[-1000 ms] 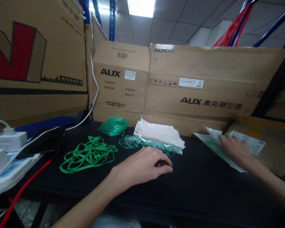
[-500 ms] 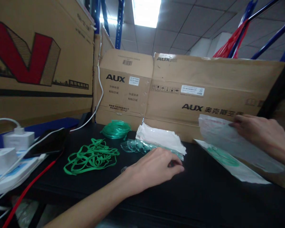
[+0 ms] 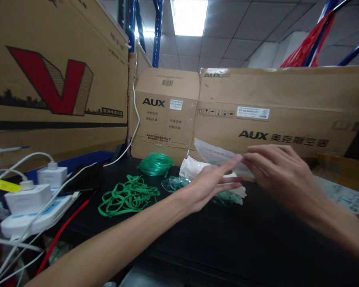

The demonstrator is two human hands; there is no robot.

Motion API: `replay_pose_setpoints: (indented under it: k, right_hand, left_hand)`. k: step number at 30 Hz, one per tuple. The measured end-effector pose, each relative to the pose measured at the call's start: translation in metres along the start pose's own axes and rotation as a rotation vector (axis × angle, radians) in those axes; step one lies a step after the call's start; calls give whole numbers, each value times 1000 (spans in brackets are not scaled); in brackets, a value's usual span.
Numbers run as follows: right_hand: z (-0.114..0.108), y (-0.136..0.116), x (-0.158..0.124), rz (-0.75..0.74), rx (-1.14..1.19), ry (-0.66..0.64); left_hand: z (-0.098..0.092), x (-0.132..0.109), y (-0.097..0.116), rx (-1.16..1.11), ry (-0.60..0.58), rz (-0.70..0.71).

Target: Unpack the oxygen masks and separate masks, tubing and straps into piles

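Note:
My right hand [image 3: 275, 167] pinches a translucent plastic bag [image 3: 215, 153] by its edge and holds it above the black table. My left hand [image 3: 212, 183] reaches up beside it, fingers stretched out, the fingertips close to the bag and the right fingers; whether they touch it I cannot tell. Behind the left hand lies a folded white packet [image 3: 190, 166], partly hidden. Clear green-tinted plastic pieces [image 3: 179, 182] lie in front of the packet, also partly covered by the hand.
A coil of green tubing [image 3: 155, 164] and a tangle of green elastic bands [image 3: 128, 197] lie to the left. Chargers on a white power strip [image 3: 32, 223] with cables fill the left edge. Cardboard panels [image 3: 257, 91] stand behind. A barcoded package [image 3: 344, 195] lies at right.
My right hand has brought the plastic bag leftward to the middle. My left hand has risen towards it with fingers straightened. The white sheet with green tubing no longer shows.

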State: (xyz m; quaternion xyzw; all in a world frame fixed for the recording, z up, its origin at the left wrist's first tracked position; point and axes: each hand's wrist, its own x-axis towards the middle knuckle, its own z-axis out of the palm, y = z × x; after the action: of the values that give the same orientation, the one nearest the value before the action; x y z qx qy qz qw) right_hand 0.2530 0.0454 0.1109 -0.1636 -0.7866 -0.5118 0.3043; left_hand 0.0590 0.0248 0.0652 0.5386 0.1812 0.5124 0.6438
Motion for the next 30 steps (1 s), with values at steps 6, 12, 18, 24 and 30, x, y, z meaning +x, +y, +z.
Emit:
replay_pose_setpoints:
  k: [6, 12, 18, 24, 30]
  right_hand:
    - [4, -27, -11, 18, 139, 46]
    - [-3, 1, -38, 1047, 590, 14]
    - [2, 9, -52, 1371, 825, -111]
    - [8, -5, -49, 1432, 1032, -95]
    - [19, -6, -59, 1508, 1297, 78]
  left_hand:
    - [-13, 11, 4, -175, 205, 132]
    - [-30, 4, 15, -187, 300, 94]
    - [-40, -2, 21, -188, 353, 151]
    - [-37, -6, 17, -121, 337, 148]
    - [-35, -11, 17, -38, 309, 158]
